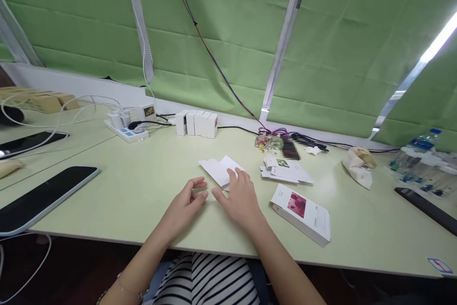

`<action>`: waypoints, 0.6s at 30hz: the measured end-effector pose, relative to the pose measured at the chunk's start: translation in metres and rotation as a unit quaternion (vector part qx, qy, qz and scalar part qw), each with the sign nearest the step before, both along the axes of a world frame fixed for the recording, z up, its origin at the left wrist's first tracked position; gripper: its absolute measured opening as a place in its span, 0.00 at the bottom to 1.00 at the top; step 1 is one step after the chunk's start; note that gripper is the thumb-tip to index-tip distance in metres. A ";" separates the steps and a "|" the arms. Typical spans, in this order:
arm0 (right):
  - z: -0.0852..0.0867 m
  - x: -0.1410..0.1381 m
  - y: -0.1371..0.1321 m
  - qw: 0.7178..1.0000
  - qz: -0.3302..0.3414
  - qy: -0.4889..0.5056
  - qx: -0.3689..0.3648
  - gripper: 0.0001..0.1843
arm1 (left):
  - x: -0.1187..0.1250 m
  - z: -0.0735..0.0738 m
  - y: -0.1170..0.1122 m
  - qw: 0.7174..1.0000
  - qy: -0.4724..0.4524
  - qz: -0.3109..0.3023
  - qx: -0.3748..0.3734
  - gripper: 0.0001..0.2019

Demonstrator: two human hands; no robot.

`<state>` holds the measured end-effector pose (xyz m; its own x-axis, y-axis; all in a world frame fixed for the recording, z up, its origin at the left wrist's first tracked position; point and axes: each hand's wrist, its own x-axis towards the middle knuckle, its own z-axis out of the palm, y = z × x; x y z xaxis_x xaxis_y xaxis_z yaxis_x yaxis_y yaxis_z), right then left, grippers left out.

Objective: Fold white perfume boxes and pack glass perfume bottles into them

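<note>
Left hand [187, 203]: above the table [143, 195], fingers loosely curled, thumb apart; we see nothing held.
Right hand [243, 200]: palm down, fingers bent, thumb spread; grip loose, fingertips over the white card [214, 172], contact we can't tell.
White card: thin, smooth, folded, on the table just beyond both hands.
Long box [303, 214]: white carton, red picture [297, 204], right of the right hand.
Flat cartons [294, 172]: thin, overlapping, behind the long box.
Small boxes [200, 124]: white, upright, in a row.
Curtain [214, 67]: green, creased cloth.
</note>
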<state>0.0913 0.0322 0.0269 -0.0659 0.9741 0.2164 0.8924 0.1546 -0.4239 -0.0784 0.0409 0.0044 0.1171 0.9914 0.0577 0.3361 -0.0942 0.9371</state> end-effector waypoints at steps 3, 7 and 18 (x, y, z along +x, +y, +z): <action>0.003 -0.012 0.013 0.999 -0.001 -0.039 -0.038 0.28 | -0.003 -0.002 0.000 0.999 -0.015 0.042 -0.007 0.28; -0.003 0.001 0.002 0.995 0.075 -0.046 -0.049 0.22 | -0.006 -0.005 0.000 0.995 -0.024 0.093 -0.009 0.34; -0.031 0.056 -0.054 0.982 0.127 0.121 -0.076 0.35 | -0.003 0.003 -0.011 0.999 -0.024 0.024 0.020 0.22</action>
